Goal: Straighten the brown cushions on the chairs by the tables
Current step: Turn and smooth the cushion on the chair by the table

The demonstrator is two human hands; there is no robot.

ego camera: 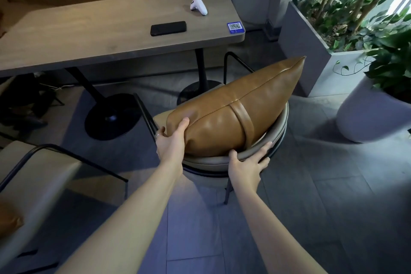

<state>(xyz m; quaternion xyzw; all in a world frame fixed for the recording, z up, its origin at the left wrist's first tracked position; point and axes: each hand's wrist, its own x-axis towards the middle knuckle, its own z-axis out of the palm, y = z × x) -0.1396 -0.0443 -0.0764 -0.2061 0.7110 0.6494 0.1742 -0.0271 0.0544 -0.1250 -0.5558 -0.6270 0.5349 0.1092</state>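
A brown leather cushion (240,107) with a strap across its seam stands on edge in a round beige chair (262,147), leaning against the curved backrest with one corner pointing up to the right. My left hand (171,140) grips the cushion's near left corner, thumb on top. My right hand (246,162) rests on the chair's backrest rim just below the cushion, fingers spread along the rim. A corner of another brown cushion (9,222) shows at the left edge on a second beige chair (37,176).
A wooden table (100,35) stands behind the chair, carrying a black phone (168,28), a white game controller (198,5) and a blue QR card (235,27). A grey rectangular planter (309,55) and a round white pot (369,115) with plants stand at the right.
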